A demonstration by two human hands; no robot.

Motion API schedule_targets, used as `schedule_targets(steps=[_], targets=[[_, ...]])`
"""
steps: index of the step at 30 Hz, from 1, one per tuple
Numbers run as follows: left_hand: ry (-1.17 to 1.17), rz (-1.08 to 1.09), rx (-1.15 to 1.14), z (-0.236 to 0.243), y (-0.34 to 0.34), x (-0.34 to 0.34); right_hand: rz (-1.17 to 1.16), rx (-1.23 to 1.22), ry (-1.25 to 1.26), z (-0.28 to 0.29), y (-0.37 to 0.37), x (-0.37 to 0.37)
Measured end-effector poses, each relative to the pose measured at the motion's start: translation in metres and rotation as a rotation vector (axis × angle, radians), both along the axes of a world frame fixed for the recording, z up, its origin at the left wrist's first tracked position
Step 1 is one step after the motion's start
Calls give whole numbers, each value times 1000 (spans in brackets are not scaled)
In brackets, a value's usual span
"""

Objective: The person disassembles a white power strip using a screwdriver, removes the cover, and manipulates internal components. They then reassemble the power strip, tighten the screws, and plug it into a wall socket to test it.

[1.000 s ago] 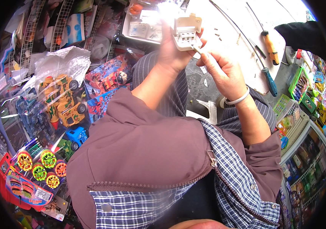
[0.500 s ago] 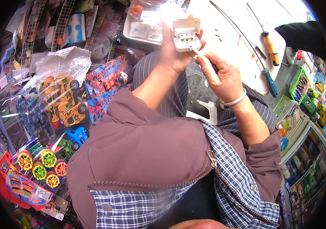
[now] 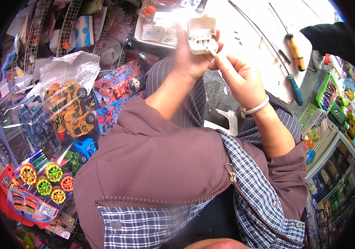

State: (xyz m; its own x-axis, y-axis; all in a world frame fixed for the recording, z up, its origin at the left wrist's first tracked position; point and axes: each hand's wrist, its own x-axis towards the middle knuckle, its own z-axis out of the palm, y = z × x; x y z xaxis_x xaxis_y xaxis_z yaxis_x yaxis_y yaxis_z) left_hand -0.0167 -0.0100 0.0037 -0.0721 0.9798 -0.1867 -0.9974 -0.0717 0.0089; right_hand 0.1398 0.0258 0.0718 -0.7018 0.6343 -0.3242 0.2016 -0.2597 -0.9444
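My left hand [image 3: 185,62] is wrapped round a small white plastic case [image 3: 201,25], its lid raised and a row of small fittings showing inside. My right hand [image 3: 240,81] pinches a slim, light-coloured tool [image 3: 211,52], whose tip is at the case's front fittings. Just behind sits an open box [image 3: 138,31] with small bagged parts. On the white board [image 3: 258,62] at the right lie a yellow-handled screwdriver [image 3: 294,52], a teal-handled screwdriver [image 3: 294,89] and several small screws.
Packaged toys [image 3: 69,110] and wire racks [image 3: 34,41] crowd the left. At the right are a green basket [image 3: 325,91], more small goods and a glass-fronted case [image 3: 331,182]. A dark sleeve-like shape [image 3: 327,39] reaches in at upper right. My striped trousers show below my hands.
The case and both hands have shifted very slightly to the left, and my right hand's fingers have turned a little around the tool. The other things look much the same.
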Motion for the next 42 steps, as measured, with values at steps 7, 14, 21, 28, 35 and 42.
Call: schedule_targets(steps=[7, 14, 21, 28, 35, 42], targets=[[15, 54, -58, 6, 0, 1, -30, -75, 59, 4, 1, -4], [133, 52, -27, 2, -2, -1, -45, -69, 46, 5, 0, -8], [96, 48, -28, 0, -2, -2, -27, -109, 26, 6, 2, -8], [49, 69, -90, 8, 1, -1, -29, -20, 51, 0, 2, -13], [136, 117, -190, 17, 2, 1, 6, 139, 41, 5, 2, -10], [176, 148, -168, 22, 4, 1, 32, 307, 32, 9, 3, -6]])
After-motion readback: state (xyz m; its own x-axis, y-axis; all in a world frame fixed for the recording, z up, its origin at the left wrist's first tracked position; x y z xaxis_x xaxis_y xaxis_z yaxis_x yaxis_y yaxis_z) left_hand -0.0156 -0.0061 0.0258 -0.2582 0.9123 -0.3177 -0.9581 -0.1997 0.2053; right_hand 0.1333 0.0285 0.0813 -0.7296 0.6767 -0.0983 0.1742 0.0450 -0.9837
